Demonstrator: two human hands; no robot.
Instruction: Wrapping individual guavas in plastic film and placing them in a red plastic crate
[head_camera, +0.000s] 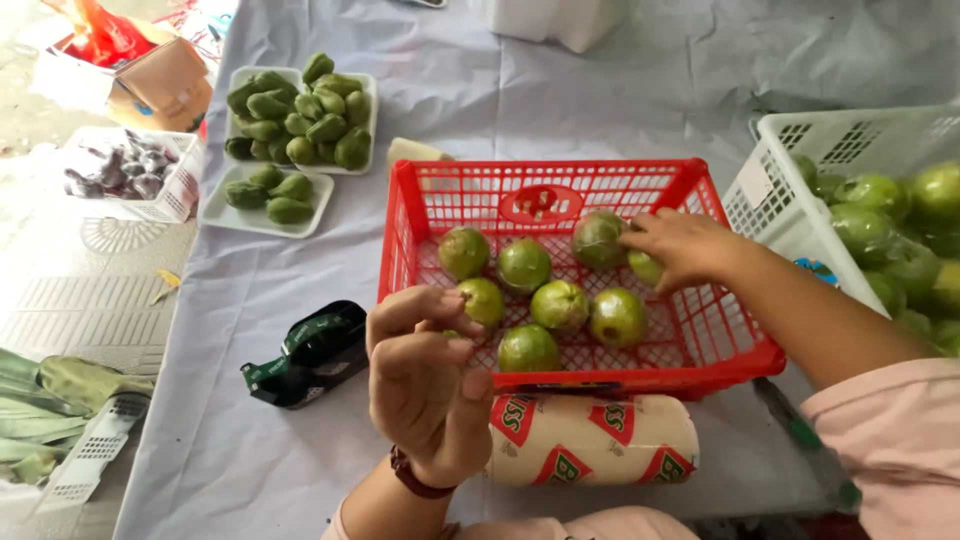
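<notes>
A red plastic basket (740, 355) sits on the table and holds several round green fruits wrapped in clear film (560, 305). My right hand (685, 245) reaches into the basket from the right and grips one wrapped fruit (645, 267) near the back right. Raised in front of the basket's near left corner is my left hand (425, 385), fingers curled and pinched together; whether it holds anything is unclear. A roll of cling film (590, 440) with red and white wrapper lies just in front of the basket.
A white basket (790, 210) full of green fruits stands at right. Two white foam trays (265, 215) of small green fruits lie at back left. A dark green tape dispenser (310, 355) lies left of the basket. Boxes and leaves lie on the floor at left.
</notes>
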